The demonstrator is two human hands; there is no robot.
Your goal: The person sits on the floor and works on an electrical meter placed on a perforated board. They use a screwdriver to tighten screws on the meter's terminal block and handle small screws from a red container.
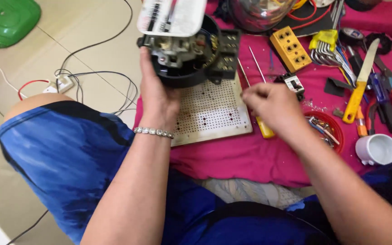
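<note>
Above perforated board (212, 111), left hand (157, 97) holds black meter (187, 54); white label (171, 17) on top.

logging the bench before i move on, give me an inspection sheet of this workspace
surface: pink cloth, part covered by a white perforated board
job's things: black round device with a white faceplate, held over the board
clutter: yellow terminal block, hex keys, yellow knife, pliers, red dish of small parts, white cup
grippers: left hand grips the device; right hand is over a yellow screwdriver, blurred
cables: black and red wires on the floor
surroundings: tiled floor, green plastic object
</note>
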